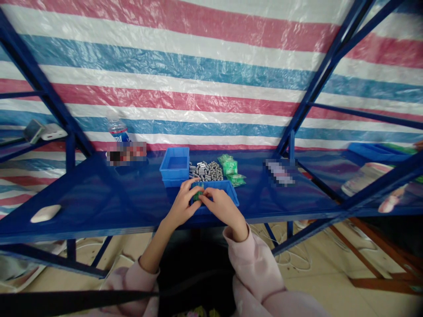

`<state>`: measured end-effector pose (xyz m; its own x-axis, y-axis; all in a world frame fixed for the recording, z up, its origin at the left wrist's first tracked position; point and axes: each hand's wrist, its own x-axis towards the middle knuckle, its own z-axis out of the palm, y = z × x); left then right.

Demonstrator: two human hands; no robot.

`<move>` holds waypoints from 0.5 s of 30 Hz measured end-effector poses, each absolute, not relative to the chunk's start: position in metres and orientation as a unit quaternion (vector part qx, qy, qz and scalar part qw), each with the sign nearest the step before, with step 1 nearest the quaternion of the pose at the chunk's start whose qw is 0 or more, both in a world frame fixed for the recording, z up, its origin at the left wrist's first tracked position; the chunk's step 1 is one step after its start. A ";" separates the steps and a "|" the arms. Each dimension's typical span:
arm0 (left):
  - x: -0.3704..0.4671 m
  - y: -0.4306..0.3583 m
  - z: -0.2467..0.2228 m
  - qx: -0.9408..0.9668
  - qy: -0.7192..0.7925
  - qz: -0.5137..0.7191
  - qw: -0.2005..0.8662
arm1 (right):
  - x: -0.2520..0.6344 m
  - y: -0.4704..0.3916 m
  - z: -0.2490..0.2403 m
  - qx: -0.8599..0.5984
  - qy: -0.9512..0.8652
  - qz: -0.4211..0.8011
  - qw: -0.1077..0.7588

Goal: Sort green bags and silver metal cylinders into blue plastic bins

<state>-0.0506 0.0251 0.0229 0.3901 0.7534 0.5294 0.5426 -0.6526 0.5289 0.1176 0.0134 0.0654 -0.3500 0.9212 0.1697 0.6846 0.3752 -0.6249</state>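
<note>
Above the front blue bin [231, 192], my left hand [183, 203] is closed on a small green packet [198, 193]. My right hand [220, 206] meets it from the other side, its fingers pinched at the packet's right edge. Behind the bin lies a pile of short grey metal cylinders [207, 171]. Several green packets [229, 166] are heaped to the right of the pile. To its left stand stacked blue bins [175, 164], the upper one showing a bare inside. My fingers partly cover the packet and the front bin.
On the blue table [132, 211] are a white rounded object [45, 213] at the left and a plastic bottle [118, 130] at the back. Blue metal posts [306, 92] rise on both sides. Another blue tray [376, 152] lies at the far right, with part of a person's hand near it.
</note>
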 end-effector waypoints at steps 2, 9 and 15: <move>-0.050 0.024 0.024 0.822 0.396 0.386 0.135 | 0.119 0.014 0.064 -0.494 -0.800 0.220 0.260; -0.050 0.024 0.024 0.823 0.397 0.380 0.143 | 0.121 0.015 0.060 -0.481 -0.817 0.190 0.255; -0.050 0.022 0.025 0.818 0.402 0.382 0.152 | 0.132 0.020 0.061 -0.453 -0.789 0.261 0.324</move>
